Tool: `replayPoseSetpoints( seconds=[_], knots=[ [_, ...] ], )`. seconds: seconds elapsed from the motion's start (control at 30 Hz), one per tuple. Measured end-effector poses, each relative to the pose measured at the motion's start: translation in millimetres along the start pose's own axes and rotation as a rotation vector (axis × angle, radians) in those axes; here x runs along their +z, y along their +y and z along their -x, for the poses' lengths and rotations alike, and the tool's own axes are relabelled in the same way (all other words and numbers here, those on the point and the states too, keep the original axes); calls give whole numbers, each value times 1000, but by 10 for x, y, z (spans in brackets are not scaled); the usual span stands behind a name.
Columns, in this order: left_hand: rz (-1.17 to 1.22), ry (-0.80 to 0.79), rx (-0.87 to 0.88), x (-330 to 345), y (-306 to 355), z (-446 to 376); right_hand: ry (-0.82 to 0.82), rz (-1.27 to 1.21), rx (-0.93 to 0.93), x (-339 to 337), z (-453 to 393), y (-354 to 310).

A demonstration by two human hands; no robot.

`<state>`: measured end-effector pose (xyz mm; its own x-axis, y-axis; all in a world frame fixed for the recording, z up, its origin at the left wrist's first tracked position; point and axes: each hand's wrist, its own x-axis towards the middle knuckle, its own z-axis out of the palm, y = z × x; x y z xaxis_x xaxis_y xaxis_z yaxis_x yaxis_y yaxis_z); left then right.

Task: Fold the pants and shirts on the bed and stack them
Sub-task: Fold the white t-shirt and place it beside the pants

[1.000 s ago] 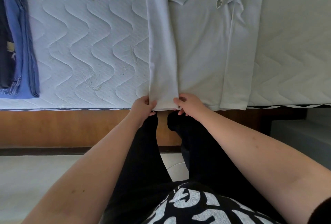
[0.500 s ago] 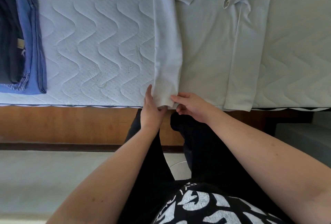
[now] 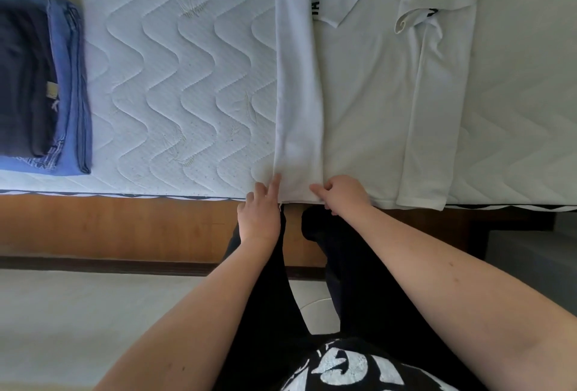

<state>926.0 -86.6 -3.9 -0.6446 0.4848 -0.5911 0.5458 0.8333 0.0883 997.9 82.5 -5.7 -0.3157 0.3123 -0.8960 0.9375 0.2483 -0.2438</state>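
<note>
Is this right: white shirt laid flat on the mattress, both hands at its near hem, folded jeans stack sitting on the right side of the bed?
Not quite. The folded jeans stack sits on the left side of the mattress, as the head view shows. The rest holds: the white shirt lies flat, with the left hand and right hand at its near hem.

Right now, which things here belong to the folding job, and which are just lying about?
Job:
white shirt, both sides folded in
left hand, fingers touching its hem
right hand, pinching the hem
folded stack at far left
mattress

Lying about:
wooden bed frame
floor
</note>
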Motion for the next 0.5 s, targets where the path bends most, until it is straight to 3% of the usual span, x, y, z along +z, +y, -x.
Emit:
replayPoseSetpoints(
  seconds=[0.07,0.13,0.3,0.5],
  knots=[
    [-45,-3,-24,-51,35,-79,32,118,90,-128,-76,-108],
    [-72,32,-9,-158,79,-207,120,87,96,-303,-173,-211],
    [32,141,82,-552,254,-769,435,-147,-162,-757,-506,-562],
    [56,263,317,-1052,421,-1602,396,-428,-230,-1248,-910,-1026]
  ],
)
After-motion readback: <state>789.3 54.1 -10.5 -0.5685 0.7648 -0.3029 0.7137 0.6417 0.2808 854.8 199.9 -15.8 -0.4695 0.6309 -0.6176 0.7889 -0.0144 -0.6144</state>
